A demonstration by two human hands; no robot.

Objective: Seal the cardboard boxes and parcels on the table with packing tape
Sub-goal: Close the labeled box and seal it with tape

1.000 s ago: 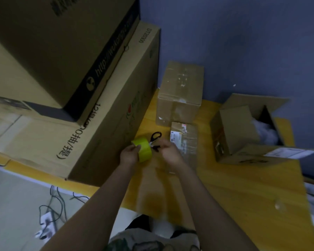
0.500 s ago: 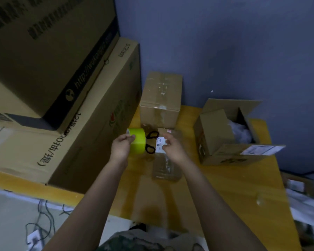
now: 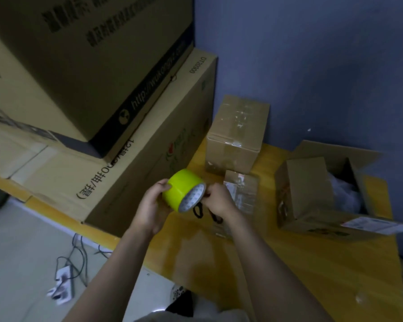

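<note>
The tape roll [image 3: 184, 190] has been raised and turned over the last second. Before, it showed its broad yellow band; now its open end faces up, with the printed pale cardboard core in view. The left hand [image 3: 153, 205] grasps it around the glossy outer band. The right hand [image 3: 219, 201] has closed in, its curled fingertips pinching at the rim. This looks like hunting for the loose end, so no strip is drawn yet and sealing has not begun. Black looped scissors [image 3: 206, 213] show just under the right hand, but I cannot tell whether that hand holds them or they lie there. The roll hangs above the near-left part of the yellow wooden surface [image 3: 312, 263], just beside the small parcel [image 3: 241, 194], a flat brown carton with a label and shiny film. Behind it stands a squarer taped box [image 3: 237, 133] with glinting clear strips. To the right an open box [image 3: 312, 194] has its flaps up and white padding inside. Large matte printed cartons [image 3: 137, 147] are stacked on the left.
</note>
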